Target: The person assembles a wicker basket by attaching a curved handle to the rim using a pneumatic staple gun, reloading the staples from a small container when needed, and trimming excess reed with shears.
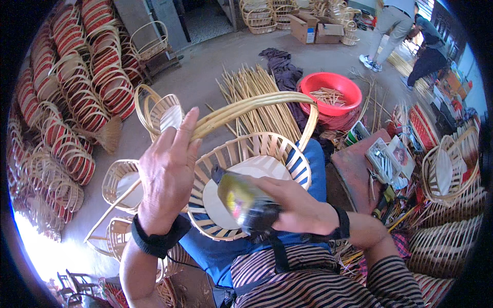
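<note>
A pale woven basket (301,192) with slatted sides and a light oval base lies tilted across my lap. Its arched cane handle (246,107) rises over the far side. My left hand (167,172) grips the handle's left part, with some fingers stretched along it; the palm side is hidden. My right hand (303,208) is closed around a black and yellow-green hand tool (241,197). Motion blurs the tool, so its exact kind is unclear. Its dark narrow end points toward the basket's left inner side; whether it touches the basket I cannot tell.
Red-banded baskets (72,97) stand stacked at left. Ahead lie cane sticks (257,87) and a red basin (331,82) holding short sticks. A box of metal pieces (382,159) sits on a reddish board (354,172) at right. Two people (398,25) are at far right.
</note>
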The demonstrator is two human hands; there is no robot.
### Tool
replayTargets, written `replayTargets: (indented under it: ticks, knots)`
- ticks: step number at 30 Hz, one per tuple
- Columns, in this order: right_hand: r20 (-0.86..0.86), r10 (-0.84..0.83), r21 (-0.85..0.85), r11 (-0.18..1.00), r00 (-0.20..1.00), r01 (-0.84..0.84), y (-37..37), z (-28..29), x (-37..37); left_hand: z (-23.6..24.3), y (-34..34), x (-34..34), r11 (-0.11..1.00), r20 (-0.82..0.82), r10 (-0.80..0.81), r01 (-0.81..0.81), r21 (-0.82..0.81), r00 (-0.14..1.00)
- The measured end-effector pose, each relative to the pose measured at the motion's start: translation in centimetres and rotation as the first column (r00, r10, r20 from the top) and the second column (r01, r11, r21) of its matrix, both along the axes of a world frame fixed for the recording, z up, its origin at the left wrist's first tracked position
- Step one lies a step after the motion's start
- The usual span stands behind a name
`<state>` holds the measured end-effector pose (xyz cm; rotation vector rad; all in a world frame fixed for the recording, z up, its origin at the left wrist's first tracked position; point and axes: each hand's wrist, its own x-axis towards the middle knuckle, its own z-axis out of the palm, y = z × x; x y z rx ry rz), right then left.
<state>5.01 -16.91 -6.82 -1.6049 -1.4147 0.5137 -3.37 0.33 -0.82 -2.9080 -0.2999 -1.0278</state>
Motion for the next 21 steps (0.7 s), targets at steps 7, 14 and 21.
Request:
replayTargets:
  ticks: [7,14,21]
  knots:
    - [0.247,0.017,-0.084,0.996,0.969,0.004,2.5,-4.7,2.9,3.5,-0.2,1.1,0.998,-0.063,0.043,-0.039,0.058,0.997]
    - [0.254,0.001,-0.017,1.000,0.967,0.004,2.9,-6.4,3.5,3.6,0.7,1.3,1.000,-0.072,0.025,-0.024,0.006,0.997]
    - [0.413,0.038,-0.185,0.982,0.910,0.042,3.1,-7.2,2.2,3.3,-2.2,-2.9,0.996,-0.109,0.047,-0.055,-0.067,0.993]
